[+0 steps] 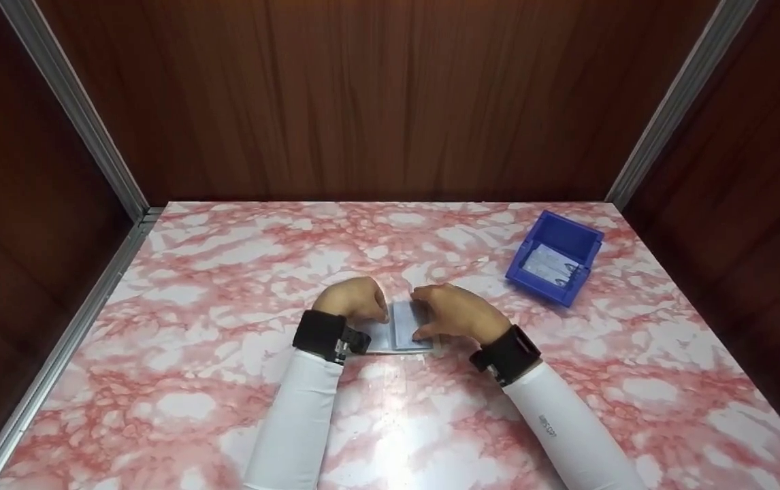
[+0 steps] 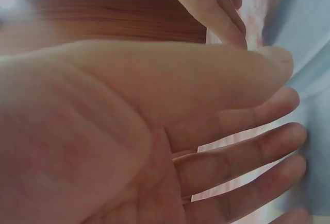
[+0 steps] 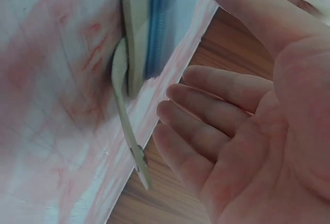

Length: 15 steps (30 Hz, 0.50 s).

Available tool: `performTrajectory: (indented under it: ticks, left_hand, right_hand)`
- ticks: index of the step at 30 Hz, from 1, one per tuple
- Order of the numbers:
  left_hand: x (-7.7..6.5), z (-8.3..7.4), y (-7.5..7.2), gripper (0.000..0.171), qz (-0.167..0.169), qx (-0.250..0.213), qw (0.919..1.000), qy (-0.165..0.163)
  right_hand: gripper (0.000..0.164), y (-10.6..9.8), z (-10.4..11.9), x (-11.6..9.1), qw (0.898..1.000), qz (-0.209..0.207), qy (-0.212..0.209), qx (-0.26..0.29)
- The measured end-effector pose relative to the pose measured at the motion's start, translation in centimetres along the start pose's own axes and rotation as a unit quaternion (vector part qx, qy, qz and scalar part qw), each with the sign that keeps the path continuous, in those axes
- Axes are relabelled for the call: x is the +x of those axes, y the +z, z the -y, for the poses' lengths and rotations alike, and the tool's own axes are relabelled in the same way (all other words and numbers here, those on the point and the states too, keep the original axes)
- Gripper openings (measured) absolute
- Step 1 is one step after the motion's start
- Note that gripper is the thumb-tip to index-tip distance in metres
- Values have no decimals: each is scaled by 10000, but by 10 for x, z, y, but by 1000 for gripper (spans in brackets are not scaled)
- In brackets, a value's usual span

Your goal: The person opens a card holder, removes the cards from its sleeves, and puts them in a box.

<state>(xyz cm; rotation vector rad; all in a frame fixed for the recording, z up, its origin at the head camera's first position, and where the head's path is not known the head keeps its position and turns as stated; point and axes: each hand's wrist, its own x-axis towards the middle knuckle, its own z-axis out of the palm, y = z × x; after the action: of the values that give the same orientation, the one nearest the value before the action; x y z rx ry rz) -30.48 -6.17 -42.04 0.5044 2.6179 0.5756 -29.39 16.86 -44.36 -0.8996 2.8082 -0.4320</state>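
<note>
A small card holder (image 1: 409,325) lies spread on the table between the hands, its pale bluish sleeves facing up. In the right wrist view it has a beige cover (image 3: 135,64) and a strap (image 3: 129,126) with a metal snap hanging off its edge. My left hand (image 1: 354,299) is over the left half; its fairly straight fingertips (image 2: 294,134) touch the bluish surface in the left wrist view. On the right side, my right hand (image 1: 461,312) has its thumb at the stacked sleeves (image 3: 178,23), while its other fingers, slightly bent, stay apart from the cover.
A blue plastic bin (image 1: 545,289) stands at the back right, with pale printed cards or packets (image 1: 550,264) inside. The table (image 1: 226,408) has a pink and white marbled top. Brown wood-look panels (image 1: 376,102) enclose the back and sides, with metal posts at the corners.
</note>
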Motion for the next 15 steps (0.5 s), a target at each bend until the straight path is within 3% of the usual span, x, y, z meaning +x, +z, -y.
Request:
performTrajectory:
  ticks: [15]
  left_hand:
    - [0,1,2,23,-169,-6,9998,-103]
  right_hand:
    - [60,2,12,-4,9968,467,586,-286]
